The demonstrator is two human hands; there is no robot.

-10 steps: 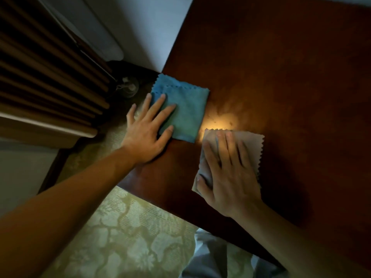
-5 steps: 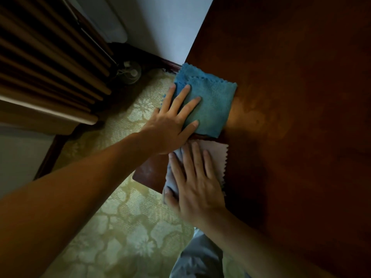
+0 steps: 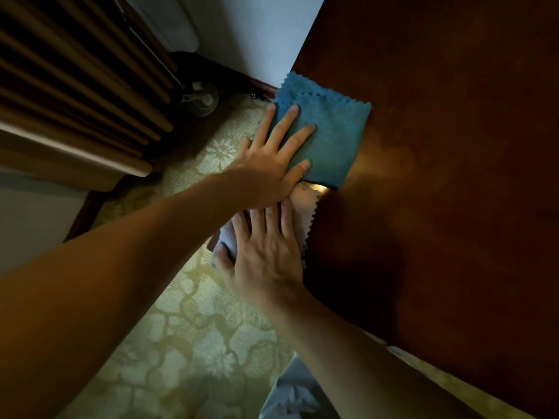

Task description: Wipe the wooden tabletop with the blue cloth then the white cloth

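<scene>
- Head view: blue cloth [image 3: 329, 137], folded square, lies flat at the left edge of the wooden tabletop [image 3: 447, 182], its scalloped corner overhanging the rim.
- Left hand [image 3: 272, 167]: fingers straight and spread, pressing flat on the near-left part of the blue cloth; nothing is gripped.
- White cloth [image 3: 304, 204] lies just below that hand, touching the blue cloth's near edge, at the tabletop's corner.
- Right hand [image 3: 266, 255]: fingers straight and together, pressing flat on the white cloth; fingertips pass under the left palm.
- Beyond both hands: patterned carpet [image 3: 187, 343], pleated curtain [image 3: 75, 95], pale wall [image 3: 260, 34].
</scene>
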